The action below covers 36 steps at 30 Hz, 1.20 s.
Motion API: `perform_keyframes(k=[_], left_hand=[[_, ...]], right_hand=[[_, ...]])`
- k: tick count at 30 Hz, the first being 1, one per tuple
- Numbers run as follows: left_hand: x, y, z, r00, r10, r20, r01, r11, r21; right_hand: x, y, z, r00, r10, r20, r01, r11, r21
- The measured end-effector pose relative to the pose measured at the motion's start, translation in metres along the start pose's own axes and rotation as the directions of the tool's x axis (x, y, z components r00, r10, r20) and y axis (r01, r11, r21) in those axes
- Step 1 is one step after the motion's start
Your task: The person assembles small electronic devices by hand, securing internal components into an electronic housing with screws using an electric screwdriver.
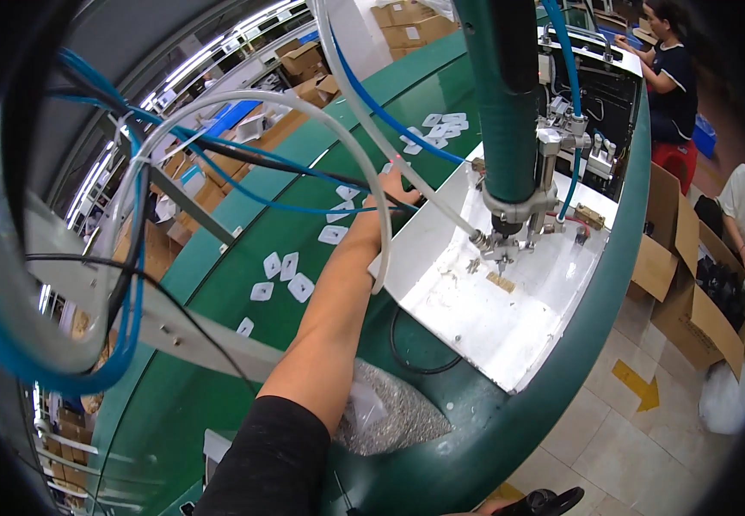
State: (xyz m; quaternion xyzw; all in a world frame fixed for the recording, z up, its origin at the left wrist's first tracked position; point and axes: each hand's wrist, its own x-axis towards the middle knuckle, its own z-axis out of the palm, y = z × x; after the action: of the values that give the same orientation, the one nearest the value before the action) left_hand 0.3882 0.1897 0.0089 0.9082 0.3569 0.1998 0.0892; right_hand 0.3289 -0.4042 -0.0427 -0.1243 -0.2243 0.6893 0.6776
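STEP: pick-up reach, judged | left hand (397, 185) stretches over the green conveyor (218, 344) toward white plates (338, 213); grip cannot be told, tubing hides the fingers | NEXT: a clean pinch on one plate; right hand unseen

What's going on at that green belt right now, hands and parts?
Left hand stretched out over green belt, reaching white plates; grip unclear. Right hand not in view. White hose and blue cables cross the forearm.

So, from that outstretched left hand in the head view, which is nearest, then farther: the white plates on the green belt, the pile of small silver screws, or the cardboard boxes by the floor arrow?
1. Small white plates on the green belt, beside the left hand.
2. Pile of small silver screws, back near the elbow.
3. Brown cardboard boxes, far right on the floor.
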Motion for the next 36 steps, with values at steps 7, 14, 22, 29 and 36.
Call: perform_keyframes(k=[7, 14, 22, 29, 36], left_hand=[[0.02, -0.026, 0.054, 0.957, 0.239, 0.162, -0.215, 0.964, -0.155], [-0.021, -0.01, -0.032, 0.959, -0.057, 0.277, 0.066, 0.998, -0.023], [-0.115, 0.061, -0.149, 0.952, -0.25, 0.179, 0.242, 0.968, 0.065], [-0.225, 0.141, -0.233, 0.988, -0.122, 0.089, 0.118, 0.992, 0.05], [-0.441, 0.211, -0.358, 0.958, 0.165, 0.235, 0.049, 0.712, -0.7]], right_hand=[[0.017, -0.006, 0.008, 0.997, -0.066, 0.027, 0.065, 0.998, 0.017], [0.003, -0.024, 0.048, 0.939, 0.071, -0.338, -0.088, 0.996, -0.034], [-0.035, 0.012, 0.069, 0.936, -0.281, 0.213, 0.226, 0.941, 0.25], [-0.111, 0.066, 0.14, 0.961, -0.256, 0.109, 0.235, 0.956, 0.175], [-0.136, 0.073, 0.219, 0.891, -0.322, 0.32, 0.296, 0.947, 0.127]])
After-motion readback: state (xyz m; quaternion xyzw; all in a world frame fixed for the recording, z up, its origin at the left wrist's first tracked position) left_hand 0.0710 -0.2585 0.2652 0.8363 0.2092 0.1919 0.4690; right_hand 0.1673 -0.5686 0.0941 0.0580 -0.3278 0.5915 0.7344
